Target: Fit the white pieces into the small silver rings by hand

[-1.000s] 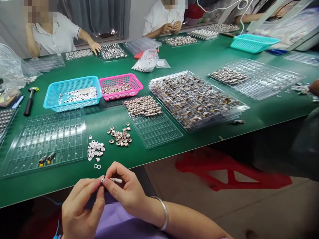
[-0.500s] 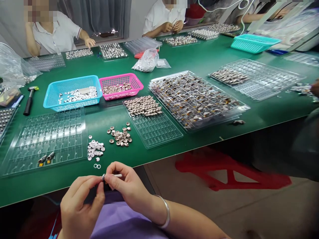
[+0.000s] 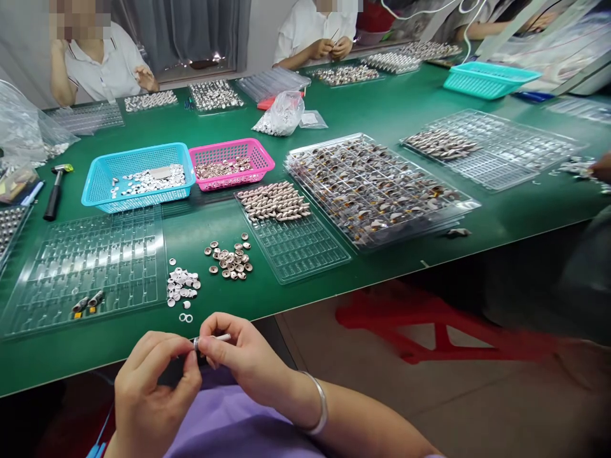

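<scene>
In front of my lap, my left hand and my right hand meet fingertip to fingertip. Between them is a small metallic round part, pinched from both sides and mostly covered by fingers. A thin white stick also juts from my right hand, under the thumb. Closest on the table lie two white rings, with a loose pile of white discs just beyond. To their right are scattered metallic cups. A clear tray at the left bears two dark metallic pieces with yellow tabs.
Blue basket and pink basket stand behind the piles. A hammer lies at left. A half-filled tray and stacked filled trays are to the right. Co-workers sit across the table; a red stool is below.
My hands stay together on the small part, with only a slight shift left and down. Across the table, a co-worker's hand has lifted from the tabletop.
</scene>
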